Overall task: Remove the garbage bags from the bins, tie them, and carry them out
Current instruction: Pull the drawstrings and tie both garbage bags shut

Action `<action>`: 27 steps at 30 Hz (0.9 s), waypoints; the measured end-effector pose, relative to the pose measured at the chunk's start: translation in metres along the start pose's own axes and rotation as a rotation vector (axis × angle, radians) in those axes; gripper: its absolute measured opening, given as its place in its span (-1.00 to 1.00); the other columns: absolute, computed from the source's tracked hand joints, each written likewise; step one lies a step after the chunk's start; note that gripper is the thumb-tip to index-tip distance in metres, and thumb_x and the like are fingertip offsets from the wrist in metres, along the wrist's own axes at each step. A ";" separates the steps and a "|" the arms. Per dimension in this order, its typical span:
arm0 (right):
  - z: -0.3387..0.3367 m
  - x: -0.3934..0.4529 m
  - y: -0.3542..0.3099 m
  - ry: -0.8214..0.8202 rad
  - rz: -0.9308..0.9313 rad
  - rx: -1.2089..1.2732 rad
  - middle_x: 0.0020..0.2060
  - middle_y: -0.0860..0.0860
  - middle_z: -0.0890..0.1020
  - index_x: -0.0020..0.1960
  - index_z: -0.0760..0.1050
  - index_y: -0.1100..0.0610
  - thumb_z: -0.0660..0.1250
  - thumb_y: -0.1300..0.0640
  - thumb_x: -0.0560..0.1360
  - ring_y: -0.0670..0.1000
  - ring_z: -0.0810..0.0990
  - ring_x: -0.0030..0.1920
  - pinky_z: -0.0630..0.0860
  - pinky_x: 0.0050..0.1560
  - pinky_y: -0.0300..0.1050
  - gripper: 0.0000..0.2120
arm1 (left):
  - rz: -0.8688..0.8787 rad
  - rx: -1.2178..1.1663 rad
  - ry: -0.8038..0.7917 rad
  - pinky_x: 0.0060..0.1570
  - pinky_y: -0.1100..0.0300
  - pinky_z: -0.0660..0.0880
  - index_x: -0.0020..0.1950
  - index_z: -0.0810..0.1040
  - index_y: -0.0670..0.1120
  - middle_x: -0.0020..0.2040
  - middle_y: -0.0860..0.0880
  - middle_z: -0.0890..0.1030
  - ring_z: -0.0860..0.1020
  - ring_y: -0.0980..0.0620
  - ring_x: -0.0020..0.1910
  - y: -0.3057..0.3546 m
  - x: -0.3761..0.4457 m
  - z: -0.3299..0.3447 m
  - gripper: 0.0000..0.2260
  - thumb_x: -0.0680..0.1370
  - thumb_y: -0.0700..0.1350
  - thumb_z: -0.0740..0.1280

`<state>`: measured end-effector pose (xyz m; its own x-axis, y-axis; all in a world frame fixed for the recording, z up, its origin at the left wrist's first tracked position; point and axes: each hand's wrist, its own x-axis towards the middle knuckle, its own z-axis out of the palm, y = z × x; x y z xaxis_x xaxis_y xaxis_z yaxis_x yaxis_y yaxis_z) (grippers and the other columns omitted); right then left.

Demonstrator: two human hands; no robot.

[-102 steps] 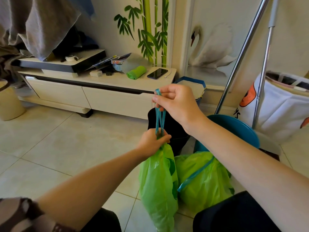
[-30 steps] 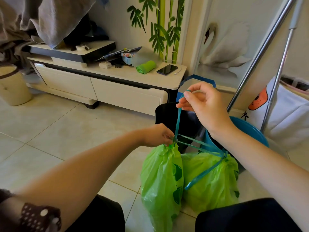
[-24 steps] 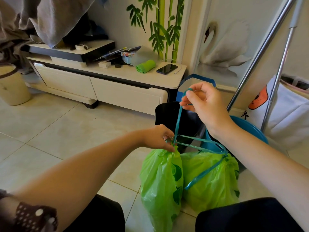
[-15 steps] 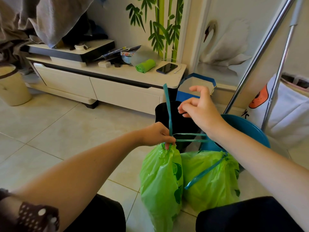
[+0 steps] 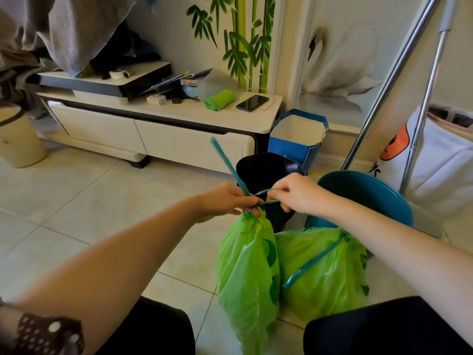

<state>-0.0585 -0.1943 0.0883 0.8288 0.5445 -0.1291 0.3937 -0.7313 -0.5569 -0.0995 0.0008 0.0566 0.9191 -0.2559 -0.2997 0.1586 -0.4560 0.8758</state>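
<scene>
Two green garbage bags stand on the tiled floor between my knees. The nearer bag [image 5: 247, 272] has its neck gathered. My left hand [image 5: 225, 198] pinches that neck and one end of its teal drawstring [image 5: 227, 165], which sticks up to the left. My right hand [image 5: 294, 192] grips the other drawstring loop just right of the neck, the two hands almost touching. The second bag [image 5: 325, 270] lies to the right with a teal drawstring across it. A black bin [image 5: 266, 170] stands behind my hands, a teal bin [image 5: 363, 196] to its right.
A white low cabinet [image 5: 163, 126] holds a roll of green bags [image 5: 219, 99] and a phone [image 5: 252, 102]. A blue paper bag [image 5: 297, 139] stands by the wall. Two metal poles [image 5: 384, 98] lean at the right beside a white laundry bag [image 5: 440, 162]. A beige bin [image 5: 18, 139] is far left.
My right hand has come down from above the black bin to the bag's neck. The drawstring, earlier stretched upward, is now looped low between both hands, with one end sticking up left.
</scene>
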 end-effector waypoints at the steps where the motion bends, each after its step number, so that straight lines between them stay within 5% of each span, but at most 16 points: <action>1: -0.003 0.000 0.001 -0.020 0.038 0.059 -0.46 -0.01 0.61 -0.16 0.62 0.06 0.17 0.05 0.60 -0.21 0.45 -0.58 0.33 -0.37 -0.28 -0.71 | -0.008 -0.045 0.002 0.32 -0.03 0.42 -0.04 0.71 -0.08 0.19 -0.10 0.64 0.52 -0.05 0.25 0.000 0.000 0.000 -0.77 0.58 -0.01 0.29; 6: -0.021 -0.004 0.007 -0.138 0.264 0.374 -0.41 0.07 0.69 0.00 0.56 0.24 0.06 0.11 0.62 -0.05 0.38 -0.55 0.19 -0.66 -0.33 -0.67 | -0.058 -0.186 0.061 0.35 -0.05 0.37 0.09 0.64 -0.07 0.11 -0.12 0.66 0.49 -0.09 0.30 -0.004 0.001 -0.009 -0.81 0.59 -0.08 0.27; 10: -0.024 -0.009 0.009 -0.303 0.277 0.433 -0.29 0.10 0.73 0.05 0.56 0.30 0.08 0.12 0.62 -0.05 0.53 -0.48 0.27 -0.60 -0.33 -0.66 | -0.098 -0.213 0.099 0.31 0.00 0.39 0.17 0.61 -0.14 -0.01 -0.06 0.67 0.50 -0.12 0.30 -0.005 0.002 -0.012 -0.77 0.58 -0.08 0.29; 13: -0.025 -0.014 0.005 -0.454 0.268 0.390 -0.24 0.11 0.73 0.07 0.58 0.32 0.12 0.09 0.61 0.02 0.66 -0.33 0.51 -0.38 -0.23 -0.64 | -0.094 -0.192 0.120 0.34 -0.04 0.40 0.13 0.64 -0.22 0.03 -0.11 0.68 0.52 -0.12 0.28 -0.008 0.001 -0.015 -0.74 0.56 -0.08 0.33; 18: -0.024 -0.009 0.015 -0.230 0.291 0.494 -0.18 0.09 0.74 -0.01 0.65 0.18 0.13 -0.16 0.58 0.06 0.70 -0.15 0.59 -0.01 -0.03 -0.52 | -0.048 -0.092 0.111 0.32 0.00 0.43 0.05 0.67 -0.25 0.12 -0.11 0.67 0.57 -0.03 0.19 -0.008 -0.002 -0.016 -0.76 0.53 -0.09 0.38; 23: 0.016 0.000 0.013 -0.070 0.052 0.380 -0.13 0.01 0.69 0.05 0.63 0.14 0.30 0.17 0.54 -0.10 0.62 -0.19 0.61 -0.12 -0.19 -0.84 | 0.055 0.068 0.154 0.17 0.12 0.53 -0.02 0.70 -0.21 0.01 -0.09 0.71 0.63 0.04 0.04 -0.003 -0.003 -0.009 -0.83 0.44 -0.17 0.47; 27: 0.040 0.008 0.009 -0.045 -0.096 0.332 -0.17 -0.01 0.65 0.01 0.64 0.18 0.39 0.29 0.43 -0.21 0.57 -0.25 0.52 -0.11 -0.28 -0.83 | 0.155 0.126 0.195 -0.07 0.27 0.56 -0.14 0.67 -0.23 -0.08 -0.24 0.69 0.61 0.03 -0.14 0.003 -0.004 -0.003 -0.93 0.40 -0.28 0.49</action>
<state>-0.0636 -0.1802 0.0495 0.7730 0.6273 -0.0949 0.3123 -0.5065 -0.8037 -0.1021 0.0032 0.0613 0.9830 -0.1673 -0.0760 -0.0245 -0.5293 0.8481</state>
